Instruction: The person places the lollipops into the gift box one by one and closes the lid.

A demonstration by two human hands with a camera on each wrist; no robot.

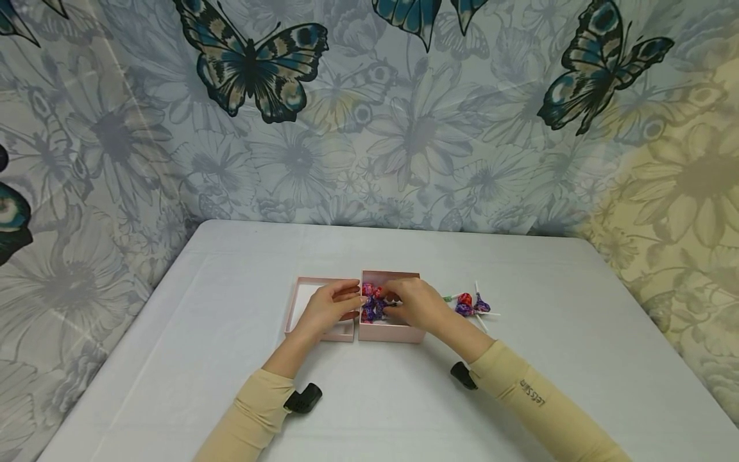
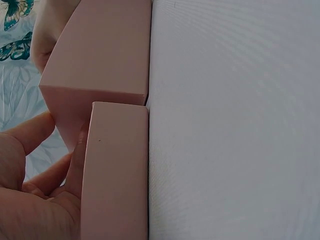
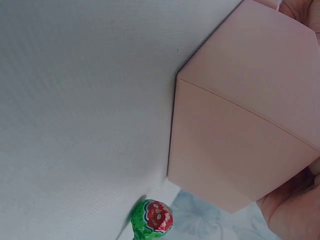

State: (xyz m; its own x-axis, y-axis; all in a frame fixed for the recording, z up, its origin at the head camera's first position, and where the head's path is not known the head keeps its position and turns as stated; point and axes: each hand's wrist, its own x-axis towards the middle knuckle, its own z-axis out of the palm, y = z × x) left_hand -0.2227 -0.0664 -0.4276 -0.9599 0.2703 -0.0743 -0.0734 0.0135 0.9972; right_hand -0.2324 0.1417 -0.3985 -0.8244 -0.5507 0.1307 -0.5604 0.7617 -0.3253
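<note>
An open pink box (image 1: 389, 333) holds several wrapped lollipops (image 1: 369, 311), red and purple, gathered at its left side. Over its right side my right hand (image 1: 417, 301) reaches in, thumb and fingers bent around the lollipops. I cannot tell whether they pinch one, as the box wall hides the fingertips in the right wrist view. My left hand (image 1: 331, 307) is above the shallow pink lid (image 1: 291, 309), fingers loosely spread. In the left wrist view its thumb meets the side of the box, and other fingers go between box and lid.
Several more lollipops (image 1: 465, 300) lie on the white table (image 1: 242, 282) to the right of the box, their sticks pointing different ways. One with a green and red wrapper (image 3: 152, 219) shows beside the box. A butterfly-patterned cloth (image 1: 369, 147) hangs behind the table.
</note>
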